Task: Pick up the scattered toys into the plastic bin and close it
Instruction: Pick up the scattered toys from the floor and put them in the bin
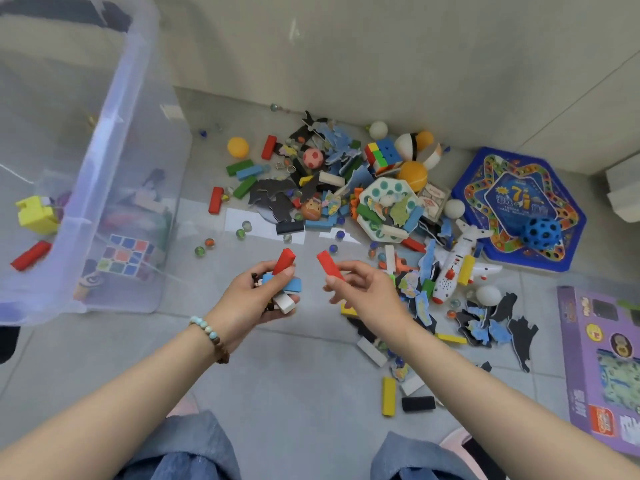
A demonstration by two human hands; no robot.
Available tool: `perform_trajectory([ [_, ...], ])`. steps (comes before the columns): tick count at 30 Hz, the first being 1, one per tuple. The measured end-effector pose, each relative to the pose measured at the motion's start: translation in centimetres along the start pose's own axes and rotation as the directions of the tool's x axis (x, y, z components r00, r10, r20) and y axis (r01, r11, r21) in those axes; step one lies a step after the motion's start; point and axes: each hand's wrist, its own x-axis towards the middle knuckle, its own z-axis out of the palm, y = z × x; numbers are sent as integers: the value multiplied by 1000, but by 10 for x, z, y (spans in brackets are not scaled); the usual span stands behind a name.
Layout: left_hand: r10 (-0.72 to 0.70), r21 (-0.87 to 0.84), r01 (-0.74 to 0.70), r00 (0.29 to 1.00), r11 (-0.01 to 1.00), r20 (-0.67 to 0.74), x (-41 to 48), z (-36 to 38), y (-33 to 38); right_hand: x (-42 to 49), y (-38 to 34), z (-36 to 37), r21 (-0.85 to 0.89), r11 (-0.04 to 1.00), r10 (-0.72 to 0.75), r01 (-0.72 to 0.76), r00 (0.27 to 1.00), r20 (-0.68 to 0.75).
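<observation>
1. Blocks look light, stiff and smooth; pinching the long sides should suit them best.
2. The left hand point(256, 299) is closed round a bundle of blocks point(285, 289); the right hand point(363, 292) pinches a red block point(329, 265).
3. The plastic bin point(114, 140), upper left, stands open.
4. Marbles point(242, 230) could roll away; the toy plane point(457, 261) and game board point(519, 206) crowd the pile at right.

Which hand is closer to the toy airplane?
The right hand. It holds a red block just left of the toy airplane. The left hand, full of blocks, is farther left, nearer the plastic bin.
</observation>
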Motion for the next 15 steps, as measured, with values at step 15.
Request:
perform_trajectory([
  [15, 276, 554, -76, 917, 829, -287, -82, -189, 162, 5, -213, 164, 48, 996, -86, 73, 924, 374],
])
